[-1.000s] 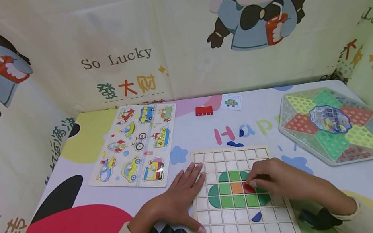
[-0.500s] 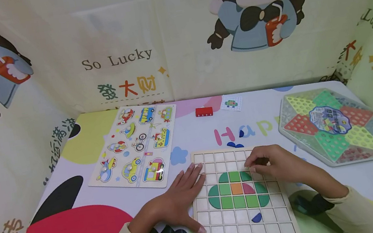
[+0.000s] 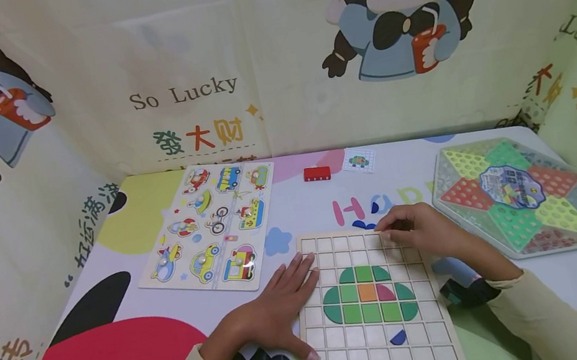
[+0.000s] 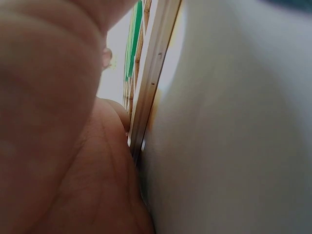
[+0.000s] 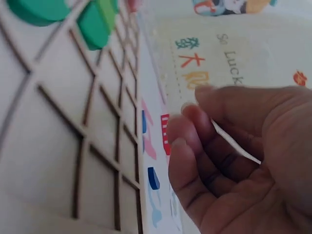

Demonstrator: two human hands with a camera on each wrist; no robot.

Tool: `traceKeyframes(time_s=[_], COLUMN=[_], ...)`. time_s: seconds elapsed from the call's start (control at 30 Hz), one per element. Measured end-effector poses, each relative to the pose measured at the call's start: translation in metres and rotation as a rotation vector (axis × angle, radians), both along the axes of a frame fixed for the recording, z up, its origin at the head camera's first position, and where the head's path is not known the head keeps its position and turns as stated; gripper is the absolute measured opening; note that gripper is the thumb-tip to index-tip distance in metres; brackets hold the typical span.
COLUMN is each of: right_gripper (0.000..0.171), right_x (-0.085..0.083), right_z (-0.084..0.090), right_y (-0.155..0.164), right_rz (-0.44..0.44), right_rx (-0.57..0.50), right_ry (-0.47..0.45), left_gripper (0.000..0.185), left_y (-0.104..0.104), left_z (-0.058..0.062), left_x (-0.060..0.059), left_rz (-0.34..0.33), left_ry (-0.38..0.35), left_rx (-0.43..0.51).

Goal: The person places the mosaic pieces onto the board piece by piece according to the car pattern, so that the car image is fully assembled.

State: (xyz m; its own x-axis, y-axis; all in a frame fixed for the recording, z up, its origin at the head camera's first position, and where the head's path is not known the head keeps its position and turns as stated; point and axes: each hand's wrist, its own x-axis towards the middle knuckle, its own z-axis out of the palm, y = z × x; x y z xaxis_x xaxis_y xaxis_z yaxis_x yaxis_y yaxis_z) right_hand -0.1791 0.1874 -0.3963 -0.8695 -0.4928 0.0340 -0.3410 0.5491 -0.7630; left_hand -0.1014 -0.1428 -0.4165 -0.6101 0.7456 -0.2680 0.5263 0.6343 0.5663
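Left hand (image 3: pixel 272 308): flat on the grid board's (image 3: pixel 349 346) left edge, fingers straight and spread.
Blue piece (image 3: pixel 397 336): loose in a lower cell.
Green shape (image 3: pixel 368 300): mid-board, orange and red cells inside.
Right hand (image 3: pixel 420 233): over the board's far right corner, fingers loosely curled, holding nothing visible.
Red block (image 3: pixel 316 173): far on the surface.
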Motion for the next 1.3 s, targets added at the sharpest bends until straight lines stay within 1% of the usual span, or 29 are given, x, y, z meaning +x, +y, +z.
traceKeyframes(time_s=[0.17, 0.37, 0.57, 0.67, 0.8, 1.03, 1.3], right_gripper=[0.014, 0.016, 0.019, 0.018, 0.018, 0.021, 0.021], right_x=[-0.012, -0.029, -0.041, -0.045, -0.048, -0.053, -0.06], right_z=[-0.001, -0.002, -0.01, -0.014, -0.016, -0.016, -0.017], right_y=[0.0, 0.002, 0.005, 0.005, 0.002, -0.005, -0.018], right_rz=[-0.05, -0.129, -0.185, -0.228, -0.259, -0.273, -0.265], right_rx=[-0.035, -0.03, 0.011, 0.05, 0.104, 0.103, 0.088], right_ry=[-0.003, 0.003, -0.028, -0.04, -0.046, -0.07, -0.062], left_gripper=[0.124, 0.124, 0.124, 0.124, 0.124, 0.125, 0.125], left_y=[0.0, 0.001, 0.0, 0.0, 0.0, 0.001, 0.001], left_z=[0.0, 0.001, 0.0, 0.0, -0.001, -0.002, -0.001], left_x=[0.0, 0.0, 0.0, 0.0, 0.001, 0.0, 0.001], left_rz=[0.001, 0.002, 0.004, 0.002, -0.001, 0.0, 0.001], left_ry=[-0.002, 0.005, 0.003, -0.003, 0.001, -0.001, 0.005], left_rx=[-0.009, -0.014, -0.013, -0.011, -0.007, -0.008, -0.011])
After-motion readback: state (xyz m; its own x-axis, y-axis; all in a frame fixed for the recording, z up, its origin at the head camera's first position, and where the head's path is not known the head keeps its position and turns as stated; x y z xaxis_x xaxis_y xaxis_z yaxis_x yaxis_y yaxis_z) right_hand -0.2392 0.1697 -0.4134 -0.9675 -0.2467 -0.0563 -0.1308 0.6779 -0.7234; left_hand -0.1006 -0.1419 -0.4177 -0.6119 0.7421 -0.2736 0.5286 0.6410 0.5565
